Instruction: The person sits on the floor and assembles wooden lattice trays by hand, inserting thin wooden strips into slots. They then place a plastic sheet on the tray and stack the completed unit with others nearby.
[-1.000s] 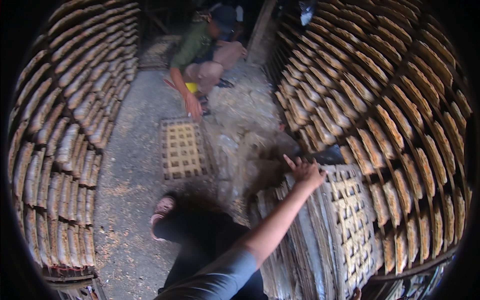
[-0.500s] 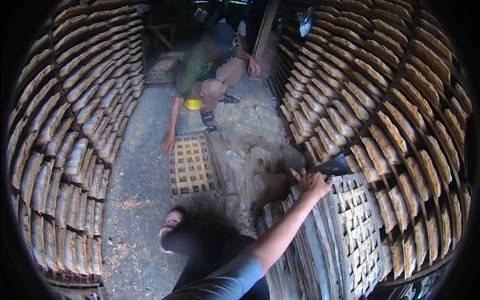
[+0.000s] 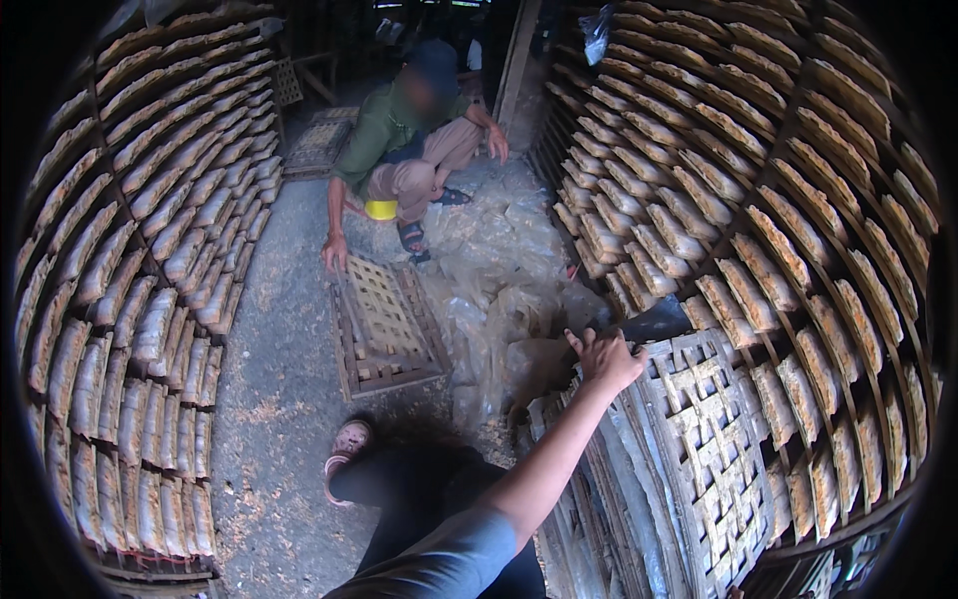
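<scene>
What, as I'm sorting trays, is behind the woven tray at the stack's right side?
Behind the woven tray stand what look like more trays, edges showing, the left hand at their top. Their broad faces are covered.

A thick stack of woven bamboo trays (image 3: 637,477) stands at lower right, grey-edged layers close together, pale open latticework (image 3: 708,439) exposed.

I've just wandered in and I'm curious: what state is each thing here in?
Left hand: fingers bent, on the stack's far end
Stacked trays: packed together, tilted on edge, woven face showing
Floor tray: woven face up
Co-worker's hand: reaching down to the floor tray's far left corner
Plastic sheets: crumpled, spread over the floor
Floor: strewn with crumbs
Yellow object: partly hidden, state unclear
</scene>
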Demonstrator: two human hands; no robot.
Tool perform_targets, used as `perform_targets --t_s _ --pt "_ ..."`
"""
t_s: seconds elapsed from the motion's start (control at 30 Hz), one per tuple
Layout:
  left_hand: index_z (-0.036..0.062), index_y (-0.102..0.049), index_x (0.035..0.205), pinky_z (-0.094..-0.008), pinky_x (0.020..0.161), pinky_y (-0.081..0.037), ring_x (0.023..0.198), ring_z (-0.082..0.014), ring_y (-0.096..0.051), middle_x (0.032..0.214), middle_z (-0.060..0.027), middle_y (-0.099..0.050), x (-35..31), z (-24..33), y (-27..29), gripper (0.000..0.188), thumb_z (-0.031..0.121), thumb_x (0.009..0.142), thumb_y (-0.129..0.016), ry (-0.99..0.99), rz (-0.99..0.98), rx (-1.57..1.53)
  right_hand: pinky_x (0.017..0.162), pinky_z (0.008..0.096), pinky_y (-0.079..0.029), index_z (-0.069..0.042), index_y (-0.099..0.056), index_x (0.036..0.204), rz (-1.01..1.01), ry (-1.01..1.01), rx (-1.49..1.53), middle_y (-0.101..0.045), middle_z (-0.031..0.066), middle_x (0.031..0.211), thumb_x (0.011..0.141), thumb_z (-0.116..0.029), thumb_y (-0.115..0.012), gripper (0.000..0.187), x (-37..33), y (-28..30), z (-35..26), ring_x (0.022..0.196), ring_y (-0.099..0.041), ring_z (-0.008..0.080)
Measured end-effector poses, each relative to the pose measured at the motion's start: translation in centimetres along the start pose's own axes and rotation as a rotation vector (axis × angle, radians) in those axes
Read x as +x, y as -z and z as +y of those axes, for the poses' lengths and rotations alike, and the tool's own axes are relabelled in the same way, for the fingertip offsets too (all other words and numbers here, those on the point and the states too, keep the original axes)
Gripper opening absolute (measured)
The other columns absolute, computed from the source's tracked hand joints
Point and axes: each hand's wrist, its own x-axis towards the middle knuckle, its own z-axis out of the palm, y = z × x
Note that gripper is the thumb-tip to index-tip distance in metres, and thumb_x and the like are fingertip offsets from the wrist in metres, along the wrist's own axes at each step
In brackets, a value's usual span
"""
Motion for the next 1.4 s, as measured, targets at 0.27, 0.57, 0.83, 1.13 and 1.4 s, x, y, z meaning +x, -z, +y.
perform_targets --t_s 0.27,0.57,0.83,1.13,1.4 --pt "0.0049 -0.062 0.121 -0.0666 0.111 -0.023 0.130 -0.0413 -0.041 0.119 -0.0191 -0.067 -0.7 0.3 -1.6 0.055 0.050 0.090 -0.050 -0.071 0.135 -0.074 0.098 0.0394 -0.046 -0.013 -0.042 0.144 0.213 0.291 0.068 -0.049 0.0118 0.135 0.099 -0.055 -0.047 0.061 0.0 0.3 2.1 0.118 -0.052 0.0249" --pt "0.0045 -0.062 0.116 -0.0652 0.112 -0.020 0.124 -0.0405 -0.045 0.116 -0.0198 -0.066 -0.2 -0.1 -1.8 0.050 0.045 0.088 -0.053 -0.097 0.149 -0.128 0.100 0.0430 -0.044 -0.012 -0.044 0.144 0.253 0.376 0.042 -0.048 0.0123 0.138 0.096 -0.054 -0.051 0.064 1.8 1.3 3.4 0.122 -0.050 0.0273" --pt "0.0089 -0.041 0.137 -0.0562 0.109 -0.031 0.119 -0.0426 -0.049 0.132 -0.0225 -0.053 -0.8 0.2 -2.6 0.058 0.037 0.089 -0.055 -0.083 0.386 -0.296 0.102 0.0463 -0.043 -0.011 -0.045 0.144 0.259 0.382 0.093 -0.047 0.0126 0.142 0.093 -0.054 -0.055 0.067 4.0 2.6 4.6 0.125 -0.049 0.0294" --pt "0.0036 -0.055 0.137 -0.0354 0.107 -0.039 0.124 -0.0217 -0.054 0.132 -0.0128 -0.061 5.5 -8.4 -10.8 0.047 0.035 0.103 -0.045 -0.125 0.262 -1.361 0.105 0.0500 -0.042 -0.010 -0.047 0.143 0.133 0.297 0.366 -0.046 0.0131 0.145 0.090 -0.053 -0.060 0.070 15.4 8.6 9.3 0.129 -0.048 0.0319" --pt "-0.0046 -0.067 0.112 -0.0441 0.099 -0.043 0.114 -0.0434 -0.059 0.114 -0.0312 -0.065 3.7 -5.4 -10.4 0.070 0.059 0.097 -0.041 0.120 0.265 -1.053 0.099 0.0496 -0.045 -0.008 -0.053 0.135 0.072 0.288 0.575 -0.055 0.0129 0.133 0.091 -0.050 -0.059 0.061 17.5 10.7 10.3 0.119 -0.054 0.0306"
